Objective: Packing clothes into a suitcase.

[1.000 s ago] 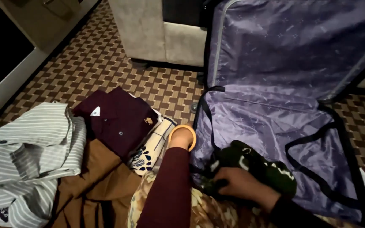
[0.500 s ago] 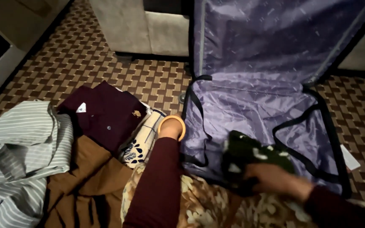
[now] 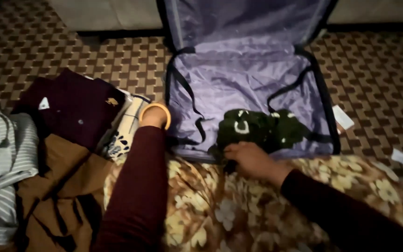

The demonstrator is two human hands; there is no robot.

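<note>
Setting: a person kneels or sits on a patterned brown floor (image 3: 94, 51) in dim light, looking down at an open suitcase (image 3: 243, 79) with a lilac lining and black straps.
Right hand: the right hand (image 3: 250, 158) lies at the near edge of the suitcase, fingers curled down onto the edge of a dark green garment (image 3: 262, 128); it appears to grip the cloth, though the fingertips are partly lost in shadow.
Dark green garment: folded into a bundle with pale markings, lying inside the suitcase against its near wall, towards the middle-right of the lower half.
Left hand: the left hand (image 3: 152, 117) is mostly hidden behind its own wrist (an orange bangle (image 3: 155, 112) rings it), so I cannot tell how far it is open or whether it holds anything; it sits just beside the left wall of the suitcase, on or touching a cream printed cloth (image 3: 124, 135).
Sleeves: both arms wear dark maroon sleeves (image 3: 136, 196).
Lap: a floral fabric (image 3: 229, 210) in yellow and brown covers the foreground below the suitcase.
Clothes to the left: a folded maroon shirt (image 3: 75, 107), a brown garment (image 3: 57, 186) below it, and a grey striped shirt (image 3: 1, 158) at the far left, all overlapping on the floor.
Floor at right: small white paper scraps (image 3: 399, 156) lie near the suitcase.
</note>
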